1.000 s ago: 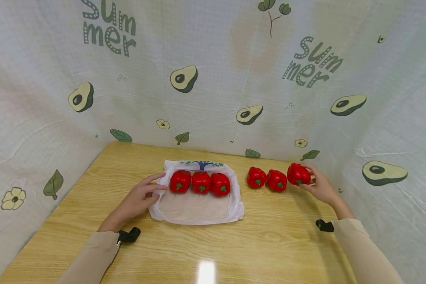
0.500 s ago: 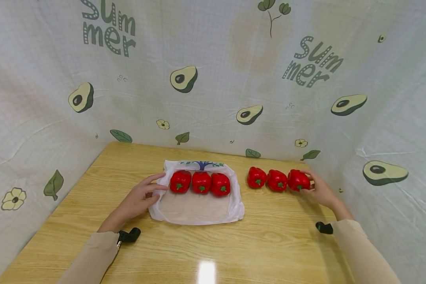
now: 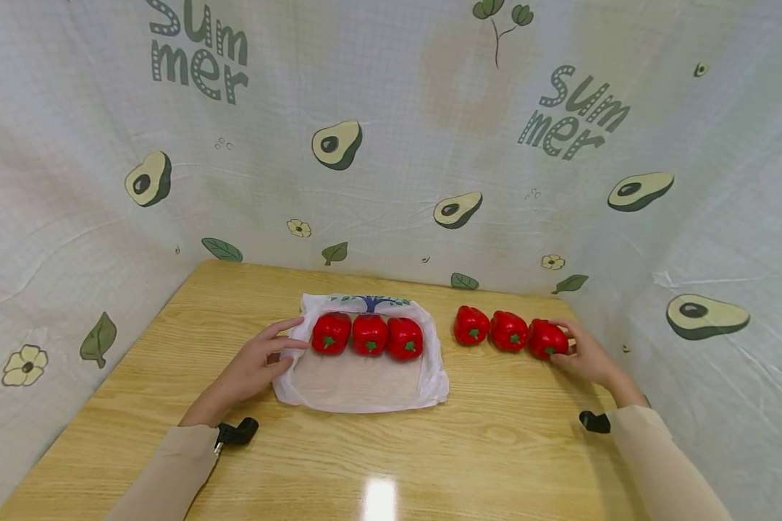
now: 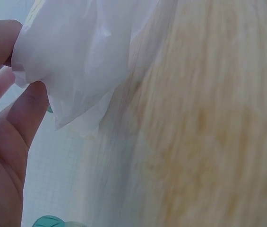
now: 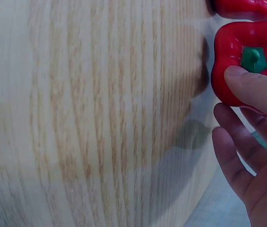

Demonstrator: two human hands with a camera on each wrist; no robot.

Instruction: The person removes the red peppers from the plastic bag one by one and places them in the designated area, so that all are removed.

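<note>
At the right end of a row, a red bell pepper (image 3: 546, 339) with a green stem sits on the table. My right hand (image 3: 586, 354) holds its right side; in the right wrist view the thumb (image 5: 251, 85) lies beside the stem (image 5: 254, 58). Two more red peppers, a middle one (image 3: 509, 331) and a left one (image 3: 471, 325), stand to its left. My left hand (image 3: 253, 365) pinches the left edge of a white plastic bag (image 3: 433, 383), whose rim hangs between thumb and fingers in the left wrist view. Three red peppers (image 3: 369, 335) line the back of the bag's opening.
The wooden table (image 3: 469, 449) runs toward me. A white cloth (image 3: 391, 239) printed with avocados and leaves hangs behind it and along both sides. The cloth on the right is close to my right forearm.
The right hand has lowered its pepper to the table at the right end of the row, beside the middle pepper. The left hand and the bag have stayed in place.
</note>
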